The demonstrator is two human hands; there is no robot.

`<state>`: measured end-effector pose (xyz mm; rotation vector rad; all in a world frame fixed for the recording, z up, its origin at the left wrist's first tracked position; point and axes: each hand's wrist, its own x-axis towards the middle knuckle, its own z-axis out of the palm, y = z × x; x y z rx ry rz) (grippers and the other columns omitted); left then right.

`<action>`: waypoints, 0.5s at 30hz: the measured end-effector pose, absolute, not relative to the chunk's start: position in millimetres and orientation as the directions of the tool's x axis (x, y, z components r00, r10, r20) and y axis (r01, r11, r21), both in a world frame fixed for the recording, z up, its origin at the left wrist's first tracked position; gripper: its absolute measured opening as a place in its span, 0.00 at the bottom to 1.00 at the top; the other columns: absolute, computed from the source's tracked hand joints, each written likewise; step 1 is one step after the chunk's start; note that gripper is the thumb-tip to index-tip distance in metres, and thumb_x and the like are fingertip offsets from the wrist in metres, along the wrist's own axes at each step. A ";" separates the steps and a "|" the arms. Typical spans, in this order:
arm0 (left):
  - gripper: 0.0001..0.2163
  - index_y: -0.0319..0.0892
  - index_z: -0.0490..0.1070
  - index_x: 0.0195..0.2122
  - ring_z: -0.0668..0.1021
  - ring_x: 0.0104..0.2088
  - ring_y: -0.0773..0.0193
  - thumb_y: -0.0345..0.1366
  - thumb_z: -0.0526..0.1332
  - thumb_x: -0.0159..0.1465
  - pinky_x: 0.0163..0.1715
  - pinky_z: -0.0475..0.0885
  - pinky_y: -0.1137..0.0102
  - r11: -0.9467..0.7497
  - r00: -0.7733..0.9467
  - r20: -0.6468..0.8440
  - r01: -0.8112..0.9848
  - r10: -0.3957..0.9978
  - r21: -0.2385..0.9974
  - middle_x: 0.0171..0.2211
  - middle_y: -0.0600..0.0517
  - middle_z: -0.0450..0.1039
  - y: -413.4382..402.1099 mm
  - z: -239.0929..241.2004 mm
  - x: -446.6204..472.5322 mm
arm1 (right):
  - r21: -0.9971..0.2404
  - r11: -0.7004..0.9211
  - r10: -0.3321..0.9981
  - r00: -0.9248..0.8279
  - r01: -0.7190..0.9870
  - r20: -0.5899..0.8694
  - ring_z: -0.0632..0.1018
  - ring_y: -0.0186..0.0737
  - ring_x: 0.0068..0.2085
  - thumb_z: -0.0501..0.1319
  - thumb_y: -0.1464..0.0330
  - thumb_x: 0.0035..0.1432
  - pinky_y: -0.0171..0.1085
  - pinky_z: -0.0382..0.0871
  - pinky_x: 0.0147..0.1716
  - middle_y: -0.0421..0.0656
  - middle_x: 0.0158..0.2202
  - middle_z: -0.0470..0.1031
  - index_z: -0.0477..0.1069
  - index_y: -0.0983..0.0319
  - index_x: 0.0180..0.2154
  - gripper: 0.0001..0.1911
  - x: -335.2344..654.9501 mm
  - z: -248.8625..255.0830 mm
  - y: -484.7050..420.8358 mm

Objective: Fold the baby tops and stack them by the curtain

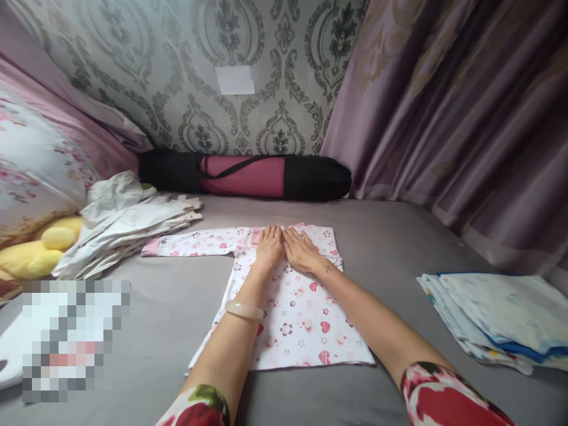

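A white long-sleeved shirt (293, 319) with pink hearts and flowers lies flat on the grey bed sheet (168, 319). One sleeve (199, 242) with a pink cuff stretches out to the left; the other is folded across the top, its pink cuff (256, 235) beside my left hand. My left hand (270, 245) rests flat on the upper part of the shirt, fingers stretched out and pointing away. Right against it, my right hand (302, 248) also presses flat on the cloth. Neither hand grips anything. A pale bangle (244, 309) circles my left wrist.
Rumpled pale clothes (133, 207) lie at the left, near a yellow plush toy (57, 242) and a floral pillow (39, 154). A blurred-out white item (13, 343) is at lower left. Folded cloths (501, 313) lie right. A black and maroon bag (244, 176) lies along the wall.
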<state>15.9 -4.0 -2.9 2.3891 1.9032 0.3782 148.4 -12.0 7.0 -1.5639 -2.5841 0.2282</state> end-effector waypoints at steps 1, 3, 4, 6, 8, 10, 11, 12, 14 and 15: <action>0.25 0.29 0.54 0.66 0.56 0.67 0.49 0.33 0.43 0.70 0.66 0.49 0.55 -0.217 0.192 0.141 0.956 0.971 0.195 0.67 0.38 0.53 -4.2 -2.6 15.8 | -0.190 0.458 0.886 -0.464 0.868 0.014 0.45 0.43 0.70 0.37 0.65 0.66 0.49 0.35 0.67 0.48 0.71 0.43 0.46 0.73 0.68 0.33 149.4 6.3 -11.7; 0.25 0.31 0.53 0.67 0.55 0.68 0.49 0.36 0.42 0.71 0.66 0.48 0.53 -0.182 0.161 0.120 0.963 0.980 0.198 0.68 0.40 0.52 -4.5 -1.7 16.1 | -0.199 0.437 0.895 -0.446 0.877 0.001 0.44 0.42 0.70 0.37 0.64 0.66 0.48 0.34 0.67 0.48 0.71 0.42 0.46 0.72 0.68 0.33 150.7 6.2 -11.8; 0.25 0.32 0.52 0.67 0.55 0.68 0.50 0.37 0.41 0.71 0.66 0.48 0.53 -0.168 0.149 0.110 0.965 0.983 0.201 0.68 0.40 0.51 -4.8 -1.4 16.3 | -0.204 0.412 0.907 -0.422 0.888 -0.005 0.44 0.43 0.70 0.37 0.64 0.67 0.48 0.34 0.67 0.49 0.71 0.41 0.45 0.73 0.68 0.33 150.8 6.6 -12.1; 0.26 0.33 0.51 0.68 0.54 0.68 0.52 0.38 0.41 0.71 0.66 0.48 0.54 -0.150 0.133 0.095 0.968 0.987 0.203 0.68 0.41 0.50 -5.4 -0.7 16.7 | -0.208 0.337 0.938 -0.347 0.918 -0.016 0.42 0.44 0.70 0.37 0.62 0.67 0.48 0.33 0.67 0.51 0.71 0.39 0.44 0.74 0.68 0.34 150.9 7.6 -13.2; 0.26 0.35 0.50 0.68 0.53 0.69 0.53 0.38 0.41 0.71 0.66 0.47 0.54 -0.133 0.118 0.085 0.970 0.989 0.201 0.69 0.41 0.49 -6.0 -0.2 16.8 | -0.199 0.258 0.963 -0.267 0.945 -0.020 0.41 0.45 0.71 0.38 0.62 0.67 0.48 0.33 0.67 0.53 0.71 0.38 0.42 0.77 0.68 0.35 151.9 8.4 -14.8; 0.26 0.33 0.50 0.68 0.52 0.69 0.53 0.39 0.40 0.71 0.67 0.46 0.54 -0.113 0.101 0.070 0.972 0.992 0.205 0.69 0.40 0.49 -6.4 0.2 17.1 | -0.182 0.193 0.980 -0.200 0.964 -0.021 0.41 0.46 0.71 0.39 0.62 0.67 0.48 0.34 0.67 0.53 0.71 0.36 0.40 0.77 0.68 0.35 155.1 8.7 -16.3; 0.27 0.32 0.50 0.68 0.52 0.69 0.53 0.39 0.40 0.71 0.67 0.46 0.55 -0.102 0.090 0.065 0.973 0.994 0.208 0.69 0.40 0.49 -6.5 0.4 17.2 | -0.172 0.157 0.986 -0.163 0.973 -0.022 0.41 0.47 0.70 0.39 0.62 0.67 0.48 0.34 0.67 0.54 0.71 0.36 0.40 0.78 0.68 0.35 157.5 8.4 -16.7; 0.27 0.31 0.50 0.68 0.52 0.69 0.53 0.39 0.40 0.71 0.67 0.45 0.55 -0.092 0.081 0.061 0.973 0.995 0.210 0.69 0.40 0.49 -6.5 0.5 17.4 | -0.161 0.121 0.992 -0.126 0.980 -0.021 0.42 0.48 0.70 0.40 0.62 0.67 0.47 0.35 0.67 0.55 0.71 0.36 0.40 0.78 0.68 0.36 160.4 8.0 -17.0; 0.28 0.29 0.50 0.68 0.52 0.69 0.54 0.40 0.40 0.70 0.67 0.45 0.57 -0.078 0.067 0.059 0.975 0.996 0.208 0.68 0.40 0.49 -6.2 0.3 17.7 | -0.138 0.049 0.999 -0.051 0.989 -0.012 0.43 0.50 0.70 0.40 0.61 0.67 0.47 0.36 0.67 0.57 0.71 0.38 0.41 0.79 0.68 0.36 167.1 6.6 -16.7; 0.28 0.28 0.50 0.68 0.52 0.69 0.54 0.40 0.40 0.70 0.67 0.45 0.57 -0.073 0.062 0.062 0.976 0.996 0.205 0.68 0.39 0.49 -6.0 0.0 17.6 | -0.128 0.022 1.000 -0.023 0.992 -0.005 0.44 0.51 0.70 0.40 0.61 0.67 0.47 0.36 0.67 0.58 0.71 0.39 0.42 0.80 0.68 0.36 170.6 5.9 -16.2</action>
